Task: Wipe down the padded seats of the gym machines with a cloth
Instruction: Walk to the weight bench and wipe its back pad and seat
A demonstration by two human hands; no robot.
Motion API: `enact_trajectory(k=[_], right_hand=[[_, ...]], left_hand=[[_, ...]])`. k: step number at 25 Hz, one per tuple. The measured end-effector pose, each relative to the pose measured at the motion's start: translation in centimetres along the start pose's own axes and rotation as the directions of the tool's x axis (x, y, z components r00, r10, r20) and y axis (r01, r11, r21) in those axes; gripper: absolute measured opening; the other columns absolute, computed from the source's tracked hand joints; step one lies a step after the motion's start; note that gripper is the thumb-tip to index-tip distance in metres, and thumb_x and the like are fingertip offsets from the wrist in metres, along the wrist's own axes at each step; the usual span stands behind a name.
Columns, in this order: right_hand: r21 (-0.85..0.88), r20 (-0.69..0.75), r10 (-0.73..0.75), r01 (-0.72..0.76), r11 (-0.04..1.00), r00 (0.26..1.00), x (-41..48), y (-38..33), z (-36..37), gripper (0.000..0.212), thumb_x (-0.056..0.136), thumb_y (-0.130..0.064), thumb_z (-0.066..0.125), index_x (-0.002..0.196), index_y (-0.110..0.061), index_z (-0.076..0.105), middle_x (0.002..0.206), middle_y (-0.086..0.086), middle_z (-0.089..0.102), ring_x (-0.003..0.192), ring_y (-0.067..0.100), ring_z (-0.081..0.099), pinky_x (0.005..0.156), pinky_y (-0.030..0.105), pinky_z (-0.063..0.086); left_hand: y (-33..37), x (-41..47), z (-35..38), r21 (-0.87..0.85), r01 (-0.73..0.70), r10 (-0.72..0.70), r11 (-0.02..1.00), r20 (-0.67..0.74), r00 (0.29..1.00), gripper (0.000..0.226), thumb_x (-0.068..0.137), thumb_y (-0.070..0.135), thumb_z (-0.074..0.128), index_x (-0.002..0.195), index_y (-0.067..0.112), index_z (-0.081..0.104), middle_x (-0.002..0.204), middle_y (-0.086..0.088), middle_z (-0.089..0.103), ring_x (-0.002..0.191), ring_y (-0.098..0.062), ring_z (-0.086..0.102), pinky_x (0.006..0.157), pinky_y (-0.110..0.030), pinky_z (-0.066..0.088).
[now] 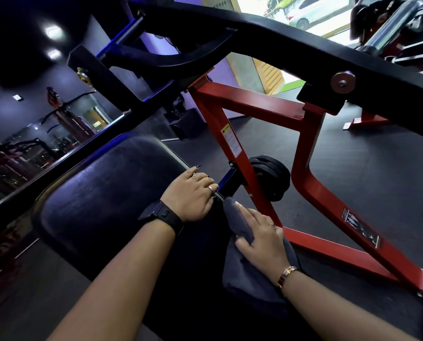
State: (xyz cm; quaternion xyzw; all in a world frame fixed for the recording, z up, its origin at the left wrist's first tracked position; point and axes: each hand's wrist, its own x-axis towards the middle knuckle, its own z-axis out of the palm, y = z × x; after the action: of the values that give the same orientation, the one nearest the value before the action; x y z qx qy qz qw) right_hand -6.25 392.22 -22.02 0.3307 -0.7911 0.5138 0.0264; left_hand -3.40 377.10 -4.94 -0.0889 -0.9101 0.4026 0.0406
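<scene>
black padded seat (102,193) carries a grey cloth (252,276) at its edge.

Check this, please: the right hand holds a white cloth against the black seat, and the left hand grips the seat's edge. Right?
Only the colour is wrong: the head view shows the cloth under the right hand is dark grey. The left hand grips the seat edge.
</scene>
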Motion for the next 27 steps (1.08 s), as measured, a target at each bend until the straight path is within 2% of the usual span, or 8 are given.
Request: enact_trajectory(k=[8, 12, 17, 22, 27], right_hand=[[-0.053, 0.057, 0.182, -0.179, 0.982, 0.982, -6.9, 6.5, -0.3, 0.073, 0.067, -0.052, 0.027, 0.139, -0.054, 0.017, 0.133, -0.023, 0.041, 0.120, 0.011, 0.042, 0.093, 0.039, 0.034], [-0.055, 0.057, 0.150, -0.147, 0.988, 0.987, -5.4, 5.3, -0.4, 0.075, 0.067, -0.053, 0.026, 0.142, -0.051, 0.019, 0.135, -0.017, 0.041, 0.120, 0.012, 0.041, 0.093, 0.041, 0.032], [-0.061, 0.080, 0.097, -0.093, 0.994, 0.992, -3.3, 5.0, -0.1, 0.077, 0.066, -0.055, 0.026, 0.142, -0.051, 0.017, 0.138, -0.017, 0.039, 0.121, 0.012, 0.039, 0.091, 0.040, 0.034], [-0.057, 0.070, 0.178, -0.174, 0.983, 0.982, -7.7, 9.4, 0.3, 0.076, 0.064, -0.053, 0.034, 0.139, -0.054, 0.019, 0.137, -0.015, 0.043, 0.121, 0.016, 0.044, 0.091, 0.041, 0.035], [-0.069, 0.075, 0.241, -0.236, 0.969, 0.968, -9.5, 10.7, 0.3, 0.074, 0.064, -0.054, 0.029, 0.138, -0.057, 0.016, 0.138, -0.015, 0.042, 0.120, 0.017, 0.043, 0.094, 0.043, 0.032]], left_hand=[[3.8, 0.7, 0.4, -0.067, -0.039, 0.039, 0.997, 0.001, 0.999, 0.047, 0.082, 0.034, 0.028, 0.092, 0.023, 0.072, 0.095, 0.008, 0.071, 0.093, -0.015, 0.065, 0.099, -0.039, 0.043], [7.0, 1.1, 1.3, -0.107, -0.099, 0.100, 0.989, 0.005, 0.995, 0.047, 0.081, 0.036, 0.029, 0.095, 0.026, 0.073, 0.097, 0.009, 0.071, 0.093, -0.012, 0.065, 0.098, -0.035, 0.043], [7.9, 1.5, 2.0, -0.111, -0.107, 0.107, 0.988, -0.010, 0.994, 0.047, 0.082, 0.038, 0.028, 0.094, 0.024, 0.072, 0.095, 0.007, 0.071, 0.092, -0.014, 0.065, 0.097, -0.033, 0.042], [8.0, 1.6, 2.2, -0.086, -0.120, 0.116, 0.989, -0.048, 0.992, 0.044, 0.081, 0.035, 0.031, 0.090, 0.025, 0.073, 0.091, 0.009, 0.071, 0.087, -0.013, 0.066, 0.094, -0.032, 0.045], [10.7, 2.1, 3.0, -0.108, -0.154, 0.157, 0.982, 0.022, 0.987, 0.046, 0.082, 0.034, 0.028, 0.091, 0.023, 0.072, 0.090, 0.006, 0.071, 0.084, -0.017, 0.066, 0.090, -0.033, 0.047]])
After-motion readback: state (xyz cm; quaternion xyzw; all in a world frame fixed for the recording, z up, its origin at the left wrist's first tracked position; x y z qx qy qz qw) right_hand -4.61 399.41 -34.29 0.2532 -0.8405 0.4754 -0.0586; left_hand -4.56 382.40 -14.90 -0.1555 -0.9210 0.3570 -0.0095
